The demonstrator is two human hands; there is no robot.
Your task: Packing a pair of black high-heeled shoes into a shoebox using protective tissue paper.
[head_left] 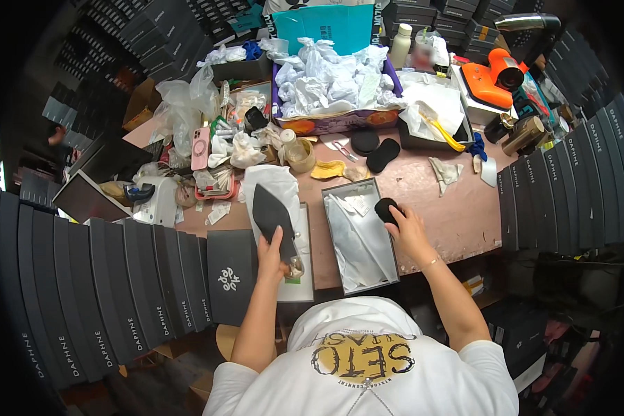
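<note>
Gripping a black pointed-toe shoe (270,211) over tissue paper (288,180), the left hand (270,256) is apart from the right hand (410,236), which clasps a black pad (383,210). Work looks unfinished: shoe out, shoebox (350,189) open.

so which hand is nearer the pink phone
Left. In view, the left hand is below and right of the phone; the right hand is farther right, beside the open box.

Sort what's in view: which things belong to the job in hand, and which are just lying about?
Job in hand:
dark pointed shoe, in the left hand
black rounded pad, in the right hand
open grey rectangular box with white tissue, probably

Apparently lying about:
pink rectangular phone
cream cylindrical bottle
orange plastic appliance
</note>
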